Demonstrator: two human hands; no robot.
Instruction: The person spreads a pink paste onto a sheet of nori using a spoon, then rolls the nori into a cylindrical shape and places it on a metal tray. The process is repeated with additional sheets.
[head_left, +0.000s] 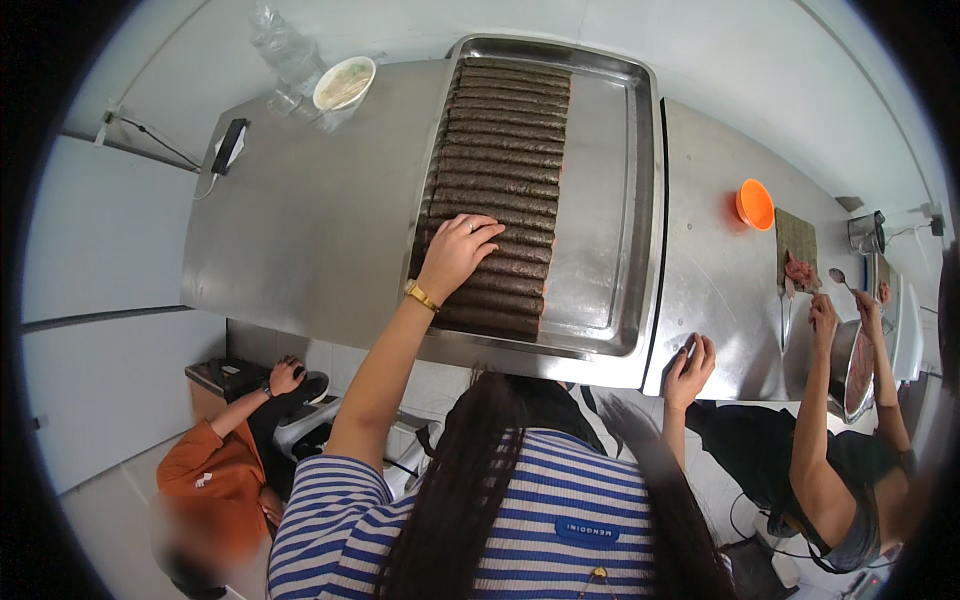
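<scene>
A shallow metal tray [605, 200] holds a column of dark rolls wrapped in seaweed [505, 175], lying side by side along its left part. My left hand [460, 255] rests on the rolls in the lower half, its fingers stretched out and touching the tops; a ring and a gold watch show on it. At the table's front edge, right of the tray, my right hand [690, 372] has its fingers curled around something small and dark [687, 346]. Its kind is hidden by the fingers.
A white bowl [345, 83] and clear plastic [285, 40] sit at the back left, near a black power strip [229, 146]. Right: an orange bowl [755, 205], a seaweed sheet [796, 240] with pinkish filling, and a co-worker's hands [824, 318] by a metal bowl [853, 370]. Another person [225, 460] sits lower left.
</scene>
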